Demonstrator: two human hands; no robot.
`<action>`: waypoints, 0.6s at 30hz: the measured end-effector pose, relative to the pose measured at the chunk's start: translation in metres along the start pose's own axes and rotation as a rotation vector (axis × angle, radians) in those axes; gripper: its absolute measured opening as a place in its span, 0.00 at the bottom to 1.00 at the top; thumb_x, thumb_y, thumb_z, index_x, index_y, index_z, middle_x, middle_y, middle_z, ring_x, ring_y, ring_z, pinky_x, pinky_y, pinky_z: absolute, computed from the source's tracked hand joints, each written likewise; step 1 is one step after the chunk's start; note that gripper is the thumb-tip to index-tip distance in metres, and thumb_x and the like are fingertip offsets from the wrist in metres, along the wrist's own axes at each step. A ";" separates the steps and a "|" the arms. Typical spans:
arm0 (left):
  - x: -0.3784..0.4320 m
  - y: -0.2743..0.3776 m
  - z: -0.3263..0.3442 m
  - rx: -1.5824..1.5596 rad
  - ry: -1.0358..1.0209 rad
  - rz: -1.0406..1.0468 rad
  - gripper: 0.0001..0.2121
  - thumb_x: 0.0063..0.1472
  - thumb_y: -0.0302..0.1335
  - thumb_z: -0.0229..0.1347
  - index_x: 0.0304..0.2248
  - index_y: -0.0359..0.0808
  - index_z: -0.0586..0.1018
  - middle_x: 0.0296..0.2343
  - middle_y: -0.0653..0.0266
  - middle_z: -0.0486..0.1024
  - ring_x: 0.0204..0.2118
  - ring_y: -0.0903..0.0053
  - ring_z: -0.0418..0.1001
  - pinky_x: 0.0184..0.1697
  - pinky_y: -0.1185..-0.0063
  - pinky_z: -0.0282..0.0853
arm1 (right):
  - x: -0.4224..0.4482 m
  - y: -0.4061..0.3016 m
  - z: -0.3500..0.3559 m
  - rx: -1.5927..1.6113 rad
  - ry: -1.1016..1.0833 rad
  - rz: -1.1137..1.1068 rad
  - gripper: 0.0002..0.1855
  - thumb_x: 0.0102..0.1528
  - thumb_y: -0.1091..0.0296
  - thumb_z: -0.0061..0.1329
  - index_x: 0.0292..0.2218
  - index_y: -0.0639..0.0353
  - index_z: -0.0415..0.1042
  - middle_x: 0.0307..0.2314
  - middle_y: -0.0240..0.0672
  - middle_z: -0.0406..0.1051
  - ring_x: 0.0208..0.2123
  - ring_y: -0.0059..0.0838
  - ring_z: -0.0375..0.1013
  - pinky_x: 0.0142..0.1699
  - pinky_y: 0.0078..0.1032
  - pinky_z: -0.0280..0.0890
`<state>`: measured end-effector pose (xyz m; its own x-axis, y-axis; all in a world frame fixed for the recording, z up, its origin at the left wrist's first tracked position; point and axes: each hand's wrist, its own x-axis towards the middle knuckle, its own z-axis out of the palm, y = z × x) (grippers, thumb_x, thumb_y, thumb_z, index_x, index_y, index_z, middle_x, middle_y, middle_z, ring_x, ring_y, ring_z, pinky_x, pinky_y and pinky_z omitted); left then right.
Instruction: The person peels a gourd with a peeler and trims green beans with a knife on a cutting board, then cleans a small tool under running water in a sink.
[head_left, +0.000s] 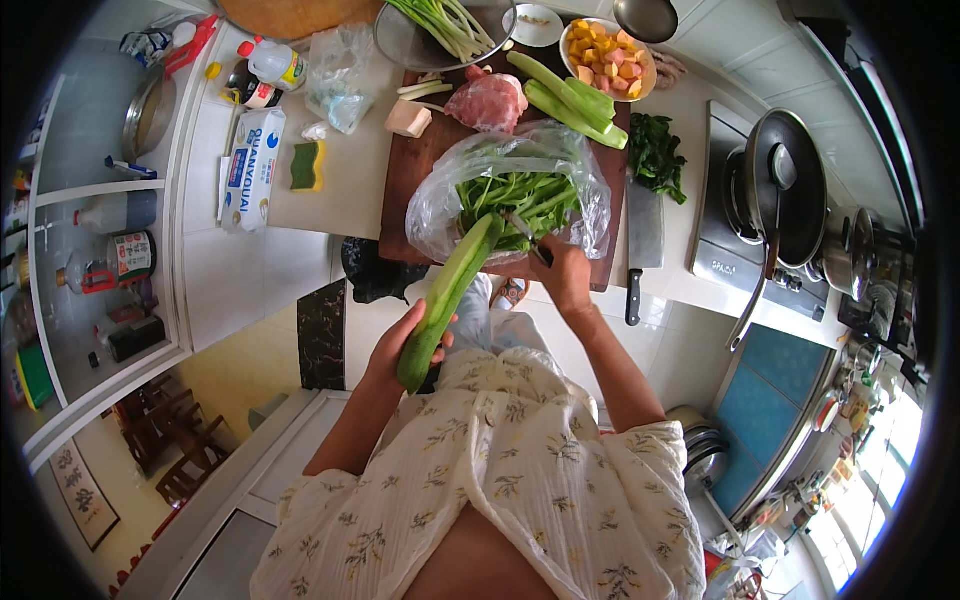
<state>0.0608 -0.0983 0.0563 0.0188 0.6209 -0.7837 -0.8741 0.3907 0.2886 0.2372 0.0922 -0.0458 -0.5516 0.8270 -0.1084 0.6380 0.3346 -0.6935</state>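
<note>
A long green gourd or cucumber (448, 292), partly peeled to a paler green, slants upward from my left hand (409, 341), which grips its lower end. At its upper end, my right hand (562, 270) is closed on a dark-handled peeler (529, 231). Beneath these tools lies a clear plastic bag (439, 187) full of leafy green stems (525, 195), resting on a wooden cutting board (405, 165). Farther back on the board are raw meat (489, 101), a pale block (408, 118) and peeled pale-green vegetable pieces (574, 105).
To the right of the board lie a cleaver (645, 229) and dark leafy greens (655, 154), with a wok (787, 187) beyond on the stove. A bowl of orange chunks (609, 60) and a strainer of scallions (450, 30) stand behind. At left lies a sponge (306, 166).
</note>
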 end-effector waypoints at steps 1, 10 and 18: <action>0.003 -0.004 -0.009 0.002 -0.025 0.002 0.22 0.64 0.41 0.38 0.46 0.29 0.65 0.32 0.59 0.69 0.26 0.82 0.66 0.22 0.87 0.63 | 0.007 -0.008 -0.012 0.023 0.031 -0.032 0.10 0.46 0.61 0.52 0.28 0.58 0.70 0.19 0.44 0.70 0.22 0.45 0.70 0.27 0.35 0.65; 0.011 -0.017 -0.006 -0.302 -0.140 -0.049 0.22 0.65 0.39 0.36 0.47 0.27 0.63 0.40 0.53 0.68 0.29 0.74 0.70 0.22 0.84 0.67 | 0.054 -0.029 -0.038 -0.232 0.058 -0.231 0.11 0.49 0.61 0.51 0.30 0.58 0.68 0.17 0.42 0.69 0.20 0.44 0.70 0.25 0.35 0.63; 0.007 -0.022 0.000 -0.246 -0.144 -0.027 0.23 0.64 0.44 0.35 0.46 0.32 0.65 0.37 0.55 0.69 0.28 0.74 0.69 0.25 0.83 0.64 | -0.040 -0.086 -0.057 0.211 -0.334 -0.302 0.08 0.49 0.65 0.51 0.30 0.59 0.72 0.20 0.43 0.70 0.21 0.43 0.70 0.27 0.32 0.64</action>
<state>0.0797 -0.1026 0.0441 0.0974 0.7097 -0.6977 -0.9634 0.2431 0.1127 0.2350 0.0556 0.0584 -0.8588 0.5062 -0.0788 0.3196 0.4094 -0.8545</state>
